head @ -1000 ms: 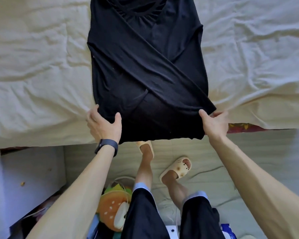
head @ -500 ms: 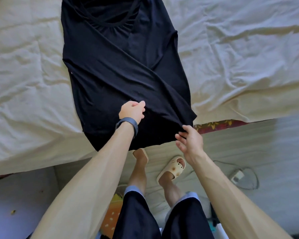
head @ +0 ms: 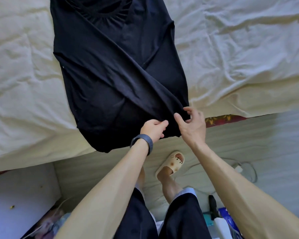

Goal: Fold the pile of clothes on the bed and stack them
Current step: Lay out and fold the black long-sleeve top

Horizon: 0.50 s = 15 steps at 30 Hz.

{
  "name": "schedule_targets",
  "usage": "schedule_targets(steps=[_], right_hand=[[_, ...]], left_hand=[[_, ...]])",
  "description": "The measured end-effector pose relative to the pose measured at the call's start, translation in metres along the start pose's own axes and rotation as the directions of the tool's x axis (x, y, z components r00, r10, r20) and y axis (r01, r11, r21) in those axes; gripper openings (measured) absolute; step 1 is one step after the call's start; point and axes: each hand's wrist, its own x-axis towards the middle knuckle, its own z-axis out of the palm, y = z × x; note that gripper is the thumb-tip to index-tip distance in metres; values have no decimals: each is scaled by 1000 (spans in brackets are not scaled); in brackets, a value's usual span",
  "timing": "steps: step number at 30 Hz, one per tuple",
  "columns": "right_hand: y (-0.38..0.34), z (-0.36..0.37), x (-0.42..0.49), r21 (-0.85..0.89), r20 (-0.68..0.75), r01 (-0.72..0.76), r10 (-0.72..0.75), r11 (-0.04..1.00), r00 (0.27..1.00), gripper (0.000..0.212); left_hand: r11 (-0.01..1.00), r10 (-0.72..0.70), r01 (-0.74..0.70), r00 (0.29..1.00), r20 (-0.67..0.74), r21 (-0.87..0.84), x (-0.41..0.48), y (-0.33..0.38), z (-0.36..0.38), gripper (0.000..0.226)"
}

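Observation:
A black long-sleeved shirt (head: 114, 69) lies lengthwise on the cream bed sheet (head: 22, 83), neckline at the far end, its sleeves folded across the body. Its hem hangs a little over the bed's near edge. My left hand (head: 154, 129), with a dark band on the wrist, pinches the fabric near the hem right of centre. My right hand (head: 191, 123) is just beside it at the shirt's lower right corner, thumb and fingers curled around the fabric edge there.
The rumpled sheet spreads wide on both sides of the shirt. Below the bed edge are a striped floor mat (head: 266, 144), my feet in beige slippers (head: 171, 163), a white cable and adapter (head: 238, 168), and clutter at the bottom corners.
My left hand moved from the shirt's lower left corner across to the right side of the hem. My right hand stayed at the lower right corner. The view shifted.

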Motion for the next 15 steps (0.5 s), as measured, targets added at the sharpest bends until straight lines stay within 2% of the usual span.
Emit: schedule_targets(steps=[3, 6, 8, 10, 12, 15], right_hand=[[5, -4, 19, -227, 123, 92, -65, 970, 990, 39], [6, -9, 33, -297, 163, 164, -119, 941, 979, 21], [6, -15, 37, -216, 166, 132, -97, 968, 981, 14], [9, -20, 37, -33, 167, -27, 32, 999, 985, 10], [13, -22, 34, 113, 210, -195, 168, 974, 963, 10], [19, -20, 31, 120, 249, -272, 236, 955, 939, 11]], left_hand=[[984, -62, 61, 998, 0, -167, 5, 1, 25, 15], [956, -41, 21, 997, -61, -291, 7, 1, 32, 12], [953, 17, -40, 997, -78, -300, 1, -6, 32, 9], [923, 51, -84, 994, -99, -376, -8, -15, 30, 9], [870, 50, -93, 993, -103, -484, -17, -23, 29, 18], [871, 26, -74, 994, -106, -486, -22, -29, 33, 29]])
